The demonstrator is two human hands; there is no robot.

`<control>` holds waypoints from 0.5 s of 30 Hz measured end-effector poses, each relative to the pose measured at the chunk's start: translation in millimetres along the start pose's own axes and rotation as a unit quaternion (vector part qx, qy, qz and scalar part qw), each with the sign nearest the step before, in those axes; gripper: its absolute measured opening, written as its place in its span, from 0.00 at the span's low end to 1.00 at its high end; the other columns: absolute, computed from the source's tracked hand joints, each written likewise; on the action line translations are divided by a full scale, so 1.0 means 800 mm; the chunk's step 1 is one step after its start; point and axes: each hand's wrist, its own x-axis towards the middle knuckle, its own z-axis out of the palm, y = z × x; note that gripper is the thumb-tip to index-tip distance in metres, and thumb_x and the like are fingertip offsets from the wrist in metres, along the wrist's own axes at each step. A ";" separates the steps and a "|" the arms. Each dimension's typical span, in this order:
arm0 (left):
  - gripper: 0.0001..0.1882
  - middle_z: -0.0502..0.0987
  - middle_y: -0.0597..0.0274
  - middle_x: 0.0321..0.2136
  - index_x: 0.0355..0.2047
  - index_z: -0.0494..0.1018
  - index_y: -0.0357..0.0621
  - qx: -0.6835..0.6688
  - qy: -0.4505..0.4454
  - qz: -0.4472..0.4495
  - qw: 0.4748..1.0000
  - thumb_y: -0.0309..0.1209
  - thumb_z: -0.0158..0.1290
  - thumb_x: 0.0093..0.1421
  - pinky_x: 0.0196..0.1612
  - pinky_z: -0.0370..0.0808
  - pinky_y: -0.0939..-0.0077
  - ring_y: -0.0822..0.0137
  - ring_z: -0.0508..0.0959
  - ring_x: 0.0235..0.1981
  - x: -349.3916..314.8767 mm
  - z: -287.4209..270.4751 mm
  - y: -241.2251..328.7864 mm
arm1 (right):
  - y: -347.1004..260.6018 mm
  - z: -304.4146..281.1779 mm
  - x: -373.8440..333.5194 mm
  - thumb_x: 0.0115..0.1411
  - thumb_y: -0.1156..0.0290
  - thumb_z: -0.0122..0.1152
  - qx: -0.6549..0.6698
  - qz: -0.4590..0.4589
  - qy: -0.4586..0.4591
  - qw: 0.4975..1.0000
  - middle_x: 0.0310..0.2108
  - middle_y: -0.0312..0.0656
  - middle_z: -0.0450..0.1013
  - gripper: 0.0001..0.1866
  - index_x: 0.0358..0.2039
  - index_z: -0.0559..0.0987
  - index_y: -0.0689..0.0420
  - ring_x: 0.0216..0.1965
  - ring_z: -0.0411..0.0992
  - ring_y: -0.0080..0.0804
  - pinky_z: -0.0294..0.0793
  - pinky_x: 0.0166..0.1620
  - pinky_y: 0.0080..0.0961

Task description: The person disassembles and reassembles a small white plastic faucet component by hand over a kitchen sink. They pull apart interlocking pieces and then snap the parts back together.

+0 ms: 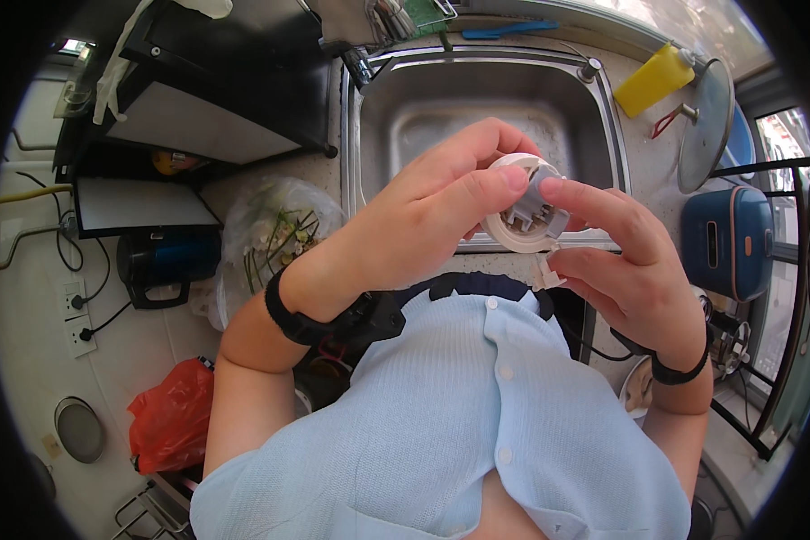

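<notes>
Both hands meet over the front edge of the steel sink [391, 117]. Between them is a small round white plastic part [504, 236] with a grey insert [538, 200] and some metallic-looking bits inside; its exact kind cannot be made out. My left hand [454, 193] grips its far left side, thumb on the rim. On the right, my right hand [634, 247] presses its index finger on the grey insert. A little white tab [547, 273] sticks out at the part's near side, by my right thumb. The fingers beneath the part are hidden.
Left of the sink lie a clear bag of greens [279, 229] and a dark kettle [169, 265]. A yellow bottle [654, 81], a glass lid [706, 126] and a blue appliance [727, 243] stand on the right. A red bag [173, 416] is at lower left.
</notes>
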 end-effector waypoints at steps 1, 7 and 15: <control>0.23 0.72 0.62 0.40 0.48 0.65 0.37 -0.006 0.007 0.002 1.000 0.43 0.40 0.63 0.45 0.67 0.80 0.75 0.71 0.41 0.000 0.000 -0.001 | 0.000 0.000 0.001 0.39 0.78 0.68 -0.001 -0.001 0.000 1.000 0.54 0.45 0.66 0.12 0.27 0.76 0.59 0.40 0.71 0.37 0.72 0.40 0.30; 0.22 0.72 0.63 0.40 0.48 0.66 0.38 0.006 0.012 -0.027 1.000 0.43 0.41 0.63 0.43 0.67 0.82 0.75 0.71 0.41 0.002 -0.003 -0.002 | 0.002 -0.001 0.008 0.39 0.79 0.67 -0.030 -0.031 0.006 0.999 0.54 0.46 0.66 0.12 0.26 0.75 0.60 0.46 0.71 0.43 0.72 0.44 0.34; 0.24 0.73 0.66 0.39 0.52 0.66 0.40 -0.006 0.017 -0.045 0.999 0.44 0.41 0.63 0.36 0.69 0.85 0.79 0.72 0.38 0.001 -0.006 0.005 | 0.006 -0.002 -0.001 0.39 0.77 0.68 0.028 -0.004 0.037 0.999 0.56 0.48 0.64 0.10 0.25 0.77 0.58 0.45 0.71 0.39 0.71 0.46 0.29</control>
